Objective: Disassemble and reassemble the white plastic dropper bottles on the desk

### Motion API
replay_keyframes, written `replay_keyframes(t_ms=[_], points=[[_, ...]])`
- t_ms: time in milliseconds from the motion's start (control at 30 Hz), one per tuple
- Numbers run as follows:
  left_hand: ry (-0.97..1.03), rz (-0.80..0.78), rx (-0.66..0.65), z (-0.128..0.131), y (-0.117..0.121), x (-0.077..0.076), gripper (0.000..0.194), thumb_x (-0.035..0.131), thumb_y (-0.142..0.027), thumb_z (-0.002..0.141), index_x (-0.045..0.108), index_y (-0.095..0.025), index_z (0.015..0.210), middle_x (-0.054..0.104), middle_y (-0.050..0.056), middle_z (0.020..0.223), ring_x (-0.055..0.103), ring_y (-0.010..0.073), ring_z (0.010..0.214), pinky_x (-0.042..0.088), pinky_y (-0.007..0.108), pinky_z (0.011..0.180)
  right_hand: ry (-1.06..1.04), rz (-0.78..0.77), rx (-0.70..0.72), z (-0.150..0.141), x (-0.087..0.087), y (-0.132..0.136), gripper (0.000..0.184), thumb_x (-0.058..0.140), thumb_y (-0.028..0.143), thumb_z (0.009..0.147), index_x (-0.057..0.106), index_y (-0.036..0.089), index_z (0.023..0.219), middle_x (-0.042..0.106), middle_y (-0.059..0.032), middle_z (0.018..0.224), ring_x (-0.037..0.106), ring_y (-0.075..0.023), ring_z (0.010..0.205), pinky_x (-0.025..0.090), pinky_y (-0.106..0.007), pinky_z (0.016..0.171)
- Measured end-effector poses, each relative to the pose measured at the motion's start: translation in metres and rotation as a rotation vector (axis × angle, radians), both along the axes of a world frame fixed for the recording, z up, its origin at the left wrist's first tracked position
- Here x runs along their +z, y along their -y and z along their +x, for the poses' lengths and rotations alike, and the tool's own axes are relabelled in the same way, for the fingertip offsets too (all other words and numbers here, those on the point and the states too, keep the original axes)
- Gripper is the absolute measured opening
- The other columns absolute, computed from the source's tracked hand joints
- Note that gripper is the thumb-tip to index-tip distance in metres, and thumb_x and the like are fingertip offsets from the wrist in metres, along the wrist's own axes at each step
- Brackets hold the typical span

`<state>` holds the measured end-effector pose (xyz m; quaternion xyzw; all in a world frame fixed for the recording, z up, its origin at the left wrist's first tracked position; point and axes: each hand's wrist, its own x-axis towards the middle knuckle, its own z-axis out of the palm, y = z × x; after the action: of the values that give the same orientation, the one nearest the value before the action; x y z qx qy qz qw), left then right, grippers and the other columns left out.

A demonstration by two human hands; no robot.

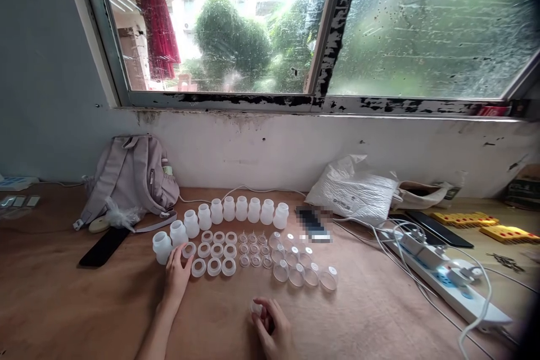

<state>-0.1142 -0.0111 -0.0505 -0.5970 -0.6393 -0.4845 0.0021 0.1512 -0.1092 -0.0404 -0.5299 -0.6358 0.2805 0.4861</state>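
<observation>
My left hand pinches a white plastic ring at the left end of the ring rows, with thumb and finger at its rim. Just behind that hand stands a frosted white bottle, one of several in an arc. Near the table's front, my right hand is closed on a small translucent piece, partly hidden by the fingers. Between the hands and the arc lie rows of white rings, small clear nipple-like pieces and clear domed caps.
A grey backpack and a black phone are on the left. At the back right lies a silvery plastic bag. A white power strip with tangled cables runs along the right, near yellow blocks.
</observation>
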Motion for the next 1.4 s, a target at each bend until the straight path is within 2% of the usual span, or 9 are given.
replay_keyframes(t_ms=[267, 400, 500, 667, 800, 1033, 1167, 1267, 1400], points=[[0.005, 0.017, 0.005, 0.003, 0.007, 0.005, 0.028, 0.042, -0.028, 0.078, 0.054, -0.015, 0.099, 0.057, 0.011, 0.096, 0.057, 0.0200, 0.082, 0.051, 0.030, 0.066, 0.041, -0.040, -0.009, -0.003, 0.011, -0.002, 0.017, 0.051, 0.029, 0.075, 0.060, 0.017, 0.083, 0.053, -0.0004, 0.062, 0.048, -0.0121, 0.050, 0.042, -0.021, 0.049], [-0.053, 0.016, 0.018, 0.007, 0.013, 0.012, 0.024, 0.041, -0.027, 0.078, 0.055, -0.017, 0.095, 0.059, 0.009, 0.092, 0.058, 0.0194, 0.076, 0.049, 0.030, 0.066, 0.130, -0.058, 0.047, -0.004, 0.027, -0.024, 0.015, 0.049, 0.031, 0.076, 0.056, 0.018, 0.080, 0.052, 0.0015, 0.057, 0.049, -0.0124, 0.051, 0.040, -0.021, 0.050], [-0.072, 0.021, 0.026, 0.010, 0.015, 0.014, 0.024, 0.041, -0.026, 0.078, 0.056, -0.017, 0.093, 0.060, 0.009, 0.090, 0.058, 0.0199, 0.077, 0.048, 0.031, 0.067, 0.233, -0.019, 0.044, -0.006, 0.034, -0.046, 0.016, 0.047, 0.032, 0.078, 0.055, 0.019, 0.084, 0.054, 0.0011, 0.060, 0.051, -0.0127, 0.053, 0.039, -0.022, 0.052], [-0.078, 0.013, 0.027, 0.010, 0.015, 0.015, 0.024, 0.040, -0.025, 0.077, 0.056, -0.017, 0.094, 0.061, 0.008, 0.088, 0.058, 0.0201, 0.075, 0.048, 0.031, 0.066, 0.425, 0.054, 0.071, -0.008, 0.019, -0.066, 0.020, 0.051, 0.031, 0.074, 0.055, 0.022, 0.092, 0.059, -0.0015, 0.070, 0.056, -0.0154, 0.063, 0.040, -0.023, 0.057], [-0.072, 0.021, 0.018, 0.010, 0.015, 0.015, 0.024, 0.041, -0.025, 0.077, 0.057, -0.016, 0.093, 0.061, 0.009, 0.087, 0.059, 0.0197, 0.074, 0.048, 0.031, 0.065, 0.353, 0.056, 0.065, -0.002, 0.009, -0.064, 0.026, 0.046, 0.031, 0.078, 0.052, 0.020, 0.101, 0.056, 0.0006, 0.064, 0.054, -0.0141, 0.058, 0.040, -0.023, 0.057], [-0.095, 0.030, -0.034, 0.010, 0.014, 0.014, 0.020, 0.043, -0.027, 0.076, 0.058, -0.018, 0.088, 0.061, 0.008, 0.090, 0.059, 0.0208, 0.082, 0.048, 0.033, 0.073, 0.169, 0.011, 0.059, 0.005, 0.016, -0.065, 0.017, 0.044, 0.028, 0.078, 0.057, 0.017, 0.079, 0.053, 0.0013, 0.056, 0.049, -0.0128, 0.052, 0.038, -0.022, 0.053], [-0.131, 0.038, -0.073, 0.009, 0.012, 0.008, 0.020, 0.045, -0.027, 0.076, 0.058, -0.017, 0.087, 0.058, 0.010, 0.092, 0.056, 0.0217, 0.088, 0.045, 0.035, 0.080, 0.162, 0.020, 0.055, 0.004, 0.017, -0.064, 0.017, 0.043, 0.026, 0.077, 0.057, 0.017, 0.079, 0.054, 0.0011, 0.056, 0.050, -0.0131, 0.053, 0.037, -0.022, 0.054], [-0.210, -0.004, -0.085, 0.011, 0.013, 0.004, 0.025, 0.044, -0.031, 0.077, 0.058, -0.017, 0.093, 0.055, 0.010, 0.099, 0.054, 0.0228, 0.093, 0.042, 0.038, 0.085, 0.130, 0.025, 0.040, 0.004, 0.018, -0.062, 0.018, 0.042, 0.026, 0.077, 0.058, 0.017, 0.081, 0.055, 0.0007, 0.057, 0.050, -0.0133, 0.052, 0.038, -0.023, 0.053], [-0.363, -0.109, -0.103, 0.014, 0.018, 0.004, 0.037, 0.043, -0.038, 0.079, 0.052, -0.020, 0.111, 0.049, 0.011, 0.116, 0.047, 0.0249, 0.105, 0.036, 0.042, 0.089, 0.091, 0.052, 0.020, 0.006, 0.019, -0.058, 0.018, 0.043, 0.025, 0.076, 0.059, 0.017, 0.077, 0.057, -0.0006, 0.060, 0.051, -0.0137, 0.054, 0.038, -0.023, 0.054]])
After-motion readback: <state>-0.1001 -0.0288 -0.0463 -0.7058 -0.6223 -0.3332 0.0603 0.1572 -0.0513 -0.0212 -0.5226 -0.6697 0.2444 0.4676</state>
